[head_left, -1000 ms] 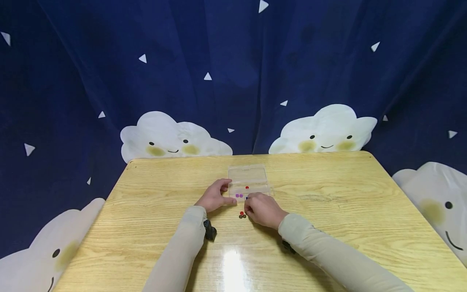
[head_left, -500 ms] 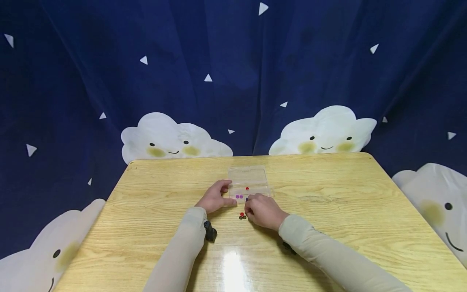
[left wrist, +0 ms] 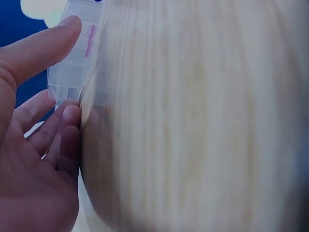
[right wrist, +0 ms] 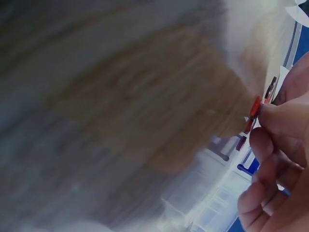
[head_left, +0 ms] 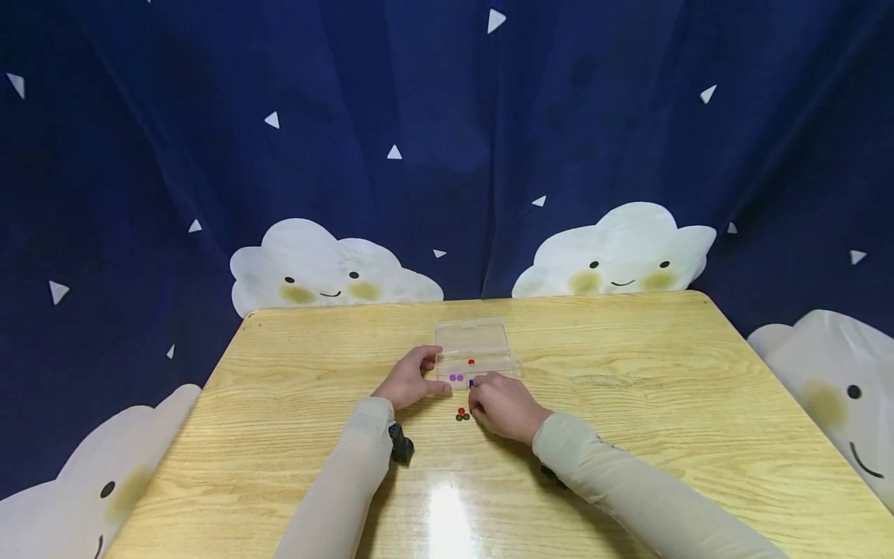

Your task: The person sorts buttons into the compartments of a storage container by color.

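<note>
Hands at centre of frame on wooden table point(head_left: 628, 388). Left hand point(head_left: 408, 379) grips the left edge of the clear plastic box point(head_left: 475, 349), thumb and fingers curled on its side. Right hand point(head_left: 504, 404) lies just below the box; wrist view shows its fingertips pinching a small red bead point(right wrist: 254, 107). Purple beads point(head_left: 456, 377) sit in the box's near compartment. Loose beads point(head_left: 462, 414) lie just left of the right hand.

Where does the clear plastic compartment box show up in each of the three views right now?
Head: clear box at table centre, just beyond both hands.
Left wrist: upper left, between thumb and fingers of the left hand.
Right wrist: lower right, blurred, below the right hand.
Shared landmark: wooden table.
</note>
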A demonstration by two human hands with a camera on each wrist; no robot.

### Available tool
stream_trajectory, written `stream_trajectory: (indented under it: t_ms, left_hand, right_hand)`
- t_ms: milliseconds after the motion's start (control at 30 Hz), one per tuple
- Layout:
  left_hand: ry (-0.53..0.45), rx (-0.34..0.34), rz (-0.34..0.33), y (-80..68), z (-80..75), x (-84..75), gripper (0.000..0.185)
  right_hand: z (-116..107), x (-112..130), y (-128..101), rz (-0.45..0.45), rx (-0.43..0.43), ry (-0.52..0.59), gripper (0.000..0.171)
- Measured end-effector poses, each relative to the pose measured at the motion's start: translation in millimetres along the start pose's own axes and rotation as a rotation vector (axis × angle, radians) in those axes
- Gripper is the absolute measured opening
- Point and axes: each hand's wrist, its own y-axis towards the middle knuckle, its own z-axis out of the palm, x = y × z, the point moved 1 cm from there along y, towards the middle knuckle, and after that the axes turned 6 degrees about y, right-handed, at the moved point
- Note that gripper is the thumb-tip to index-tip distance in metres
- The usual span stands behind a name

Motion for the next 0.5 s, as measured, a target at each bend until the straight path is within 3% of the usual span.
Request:
stream_trajectory:
  t_ms: [167, 333, 500]
  left_hand:
    - [0.0, 0.004, -0.002, -0.5, -1.7, -1.2, 0.078]
    - [-0.02, 0.014, -0.019, -1.7, -1.0, -1.5, 0.078]
    - [-0.023, 0.009, -0.012, -2.1, -0.6, -1.1, 0.078]
  right_hand:
    - [-2, -1, 1, -0.008, -0.007, 0.017, 0.016]
    - [-8, -4, 2, 0.066, 0.014, 0.112, 0.015]
    - [-18, -9, 5, 0.137, -0.027, 0.164, 0.008]
